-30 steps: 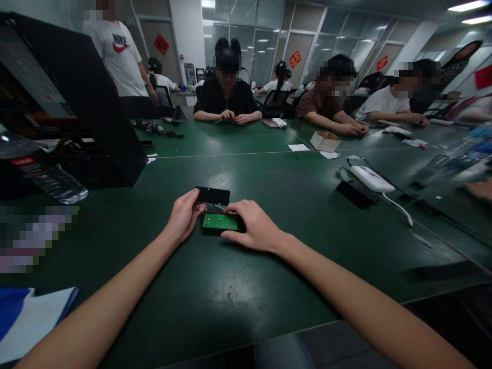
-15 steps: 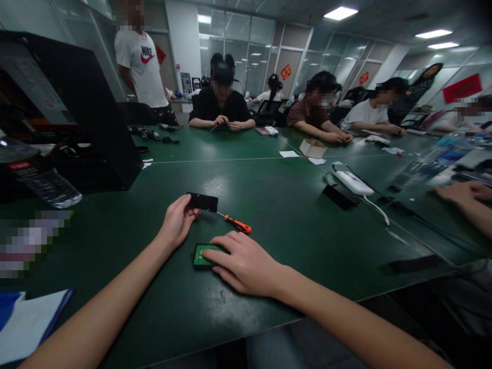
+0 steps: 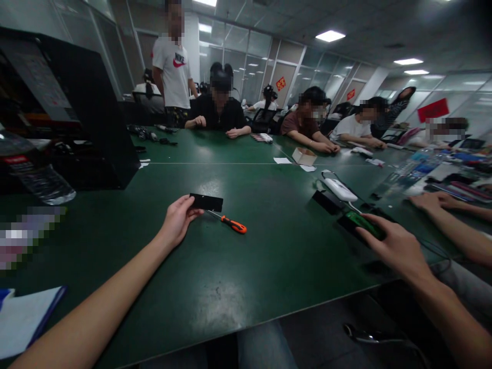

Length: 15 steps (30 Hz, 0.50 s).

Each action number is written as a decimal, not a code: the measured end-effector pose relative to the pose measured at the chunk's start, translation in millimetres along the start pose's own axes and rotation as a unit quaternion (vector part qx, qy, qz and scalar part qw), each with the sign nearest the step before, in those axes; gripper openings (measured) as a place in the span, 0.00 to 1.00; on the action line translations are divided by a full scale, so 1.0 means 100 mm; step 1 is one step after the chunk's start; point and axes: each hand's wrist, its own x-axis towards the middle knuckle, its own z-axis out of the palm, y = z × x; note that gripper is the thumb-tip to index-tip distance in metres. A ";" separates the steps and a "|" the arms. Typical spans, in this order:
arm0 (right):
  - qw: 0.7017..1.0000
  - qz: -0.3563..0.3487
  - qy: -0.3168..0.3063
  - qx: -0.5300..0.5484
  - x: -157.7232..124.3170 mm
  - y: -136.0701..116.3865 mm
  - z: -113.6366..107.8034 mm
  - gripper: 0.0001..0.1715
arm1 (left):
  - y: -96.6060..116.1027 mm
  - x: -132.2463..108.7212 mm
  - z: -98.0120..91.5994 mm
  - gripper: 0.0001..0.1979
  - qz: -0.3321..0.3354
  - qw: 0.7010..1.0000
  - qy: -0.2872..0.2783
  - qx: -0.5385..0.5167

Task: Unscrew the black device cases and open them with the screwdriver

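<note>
My left hand [image 3: 180, 218] is closed on the left end of a flat black rectangular plate [image 3: 207, 202], held tilted just above the table. An orange and black screwdriver [image 3: 233, 224] lies on the green table [image 3: 269, 256], its shaft passing under the plate. Far to the right, my right hand [image 3: 397, 246] grips a black case [image 3: 348, 222] with a green circuit board [image 3: 363, 224] in it. The thumb and fingers are around its right end. Motion blurs the case a little, and its underside is hidden.
Close to the right hand are a white device with a cable [image 3: 338, 187] and a black box [image 3: 326, 201]. A co-worker's hands [image 3: 430, 201] rest farther right. On the left stand a black computer case [image 3: 88, 118] and a water bottle [image 3: 42, 174]. Across sits an open carton [image 3: 303, 156].
My right hand has lifted the case with the circuit board off the table and carried it far right. My left hand still holds the plate in nearly the same place.
</note>
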 end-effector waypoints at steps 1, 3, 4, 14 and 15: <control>1.000 0.022 -0.016 -0.003 -0.02 0.13 0.05 0.27 | 0.00 -0.01 0.01 0.02 -0.003 1.000 -0.005 0.005; 0.999 0.035 -0.026 0.009 -0.05 0.25 0.15 0.29 | -0.01 -0.03 0.03 0.02 -0.008 1.000 -0.016 0.016; 0.999 0.026 -0.014 0.013 -0.06 0.24 0.19 0.32 | -0.02 -0.04 0.04 0.02 -0.011 0.999 -0.022 0.021; 0.914 -0.054 -0.104 0.388 0.43 -1.78 0.23 0.24 | -0.16 -0.17 0.10 0.18 -0.017 0.981 -0.171 0.096; 0.897 -0.080 -0.140 0.412 0.50 -2.00 0.27 0.25 | -0.17 -0.18 0.10 0.18 -0.015 0.977 -0.185 0.107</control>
